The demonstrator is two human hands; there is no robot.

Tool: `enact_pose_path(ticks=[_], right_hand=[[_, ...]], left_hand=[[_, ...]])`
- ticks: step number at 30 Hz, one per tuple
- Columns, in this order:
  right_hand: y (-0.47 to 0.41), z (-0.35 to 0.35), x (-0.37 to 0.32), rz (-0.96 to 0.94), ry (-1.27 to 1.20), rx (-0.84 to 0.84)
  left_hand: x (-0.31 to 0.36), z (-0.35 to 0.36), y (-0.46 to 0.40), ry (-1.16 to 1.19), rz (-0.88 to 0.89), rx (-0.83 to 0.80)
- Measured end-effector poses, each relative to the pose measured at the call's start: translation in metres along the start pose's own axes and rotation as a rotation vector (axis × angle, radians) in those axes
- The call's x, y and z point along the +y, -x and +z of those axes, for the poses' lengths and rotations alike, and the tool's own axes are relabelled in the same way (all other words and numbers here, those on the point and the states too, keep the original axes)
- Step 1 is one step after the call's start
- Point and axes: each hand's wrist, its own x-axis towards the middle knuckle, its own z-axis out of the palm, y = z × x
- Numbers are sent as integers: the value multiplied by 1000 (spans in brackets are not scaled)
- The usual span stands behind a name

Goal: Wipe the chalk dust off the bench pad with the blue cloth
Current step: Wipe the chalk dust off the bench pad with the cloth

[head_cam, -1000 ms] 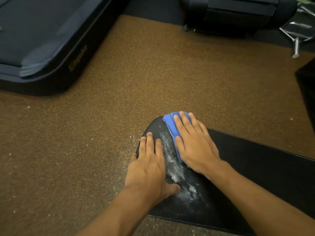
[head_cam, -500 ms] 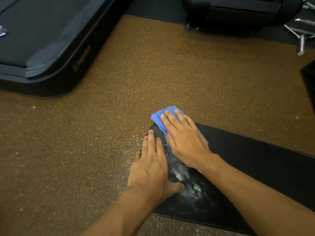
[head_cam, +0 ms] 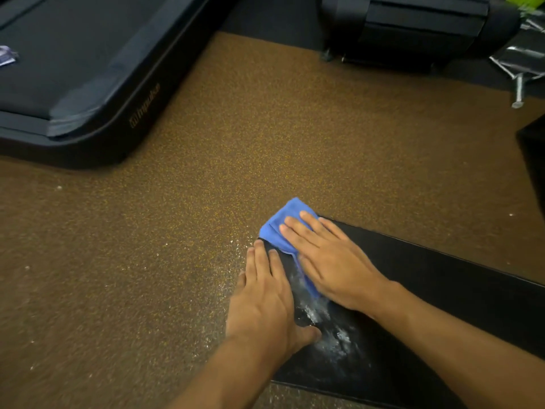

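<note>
On bench pad [head_cam: 442,290]: right hand [head_cam: 333,261] presses blue cloth [head_cam: 283,228].

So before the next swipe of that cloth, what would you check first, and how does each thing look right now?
1. Right hand flat on the blue cloth: ok.
2. Left hand steadying the bench pad: ok.
3. Cloth fully on the pad: not ok, a corner hangs past the end.
4. Chalk dust gone: not ok, white smears remain between the hands.
5. Floor free of dust: not ok, white specks beside the pad.
6. Cloth underside clean: cannot tell.
</note>
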Motion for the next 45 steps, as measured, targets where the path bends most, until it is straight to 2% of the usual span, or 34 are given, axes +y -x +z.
enact_pose_path(ticks=[5, 6, 9, 11, 14, 16, 21, 23, 27, 28, 32, 34, 38, 39, 41, 43, 45], right_hand=[[-50, 5, -12, 202, -44, 84], [-48, 5, -14, 174, -44, 92], [-4, -2, 3, -83, 7, 6], [15, -5, 22, -118, 26, -24], [-18, -1, 19, 123, -24, 50], [-34, 4, -2, 185, -48, 101], [33, 2, 0, -86, -19, -14], [34, 0, 16, -30, 4, 14], [-10, 8, -5, 270, -31, 120], [-9, 10, -13, 251, -43, 120], [44, 6, -6, -44, -74, -24], [44, 4, 8, -30, -63, -14], [-11, 4, -14, 225, -139, 70], [-17, 7, -25, 211, -142, 77], [-6, 11, -38, 65, -108, 52], [20, 10, -31, -80, -87, -11], [28, 7, -11, -121, -67, -22]], left_hand=[[1, 4, -2, 16, -9, -3], [1, 4, -2, 12, -5, -3], [-1, 2, -2, 15, -2, -6], [1, 1, -2, 25, -2, -1], [2, 3, -2, 35, -8, -2], [2, 4, -2, 19, -6, 4], [2, 0, 0, 26, 3, 7], [1, -2, 2, 37, 3, 12], [-2, -2, 5, 113, 24, 47], [-4, -4, 5, 174, 28, 85], [-16, -22, -1, 502, -8, 219], [-21, -34, -8, 547, -12, 237], [-25, -52, -20, 597, -17, 278], [-24, -55, -22, 585, -12, 275], [-25, -57, -26, 610, -9, 296], [-24, -60, -27, 646, -16, 317], [-22, -62, -27, 630, 18, 318]])
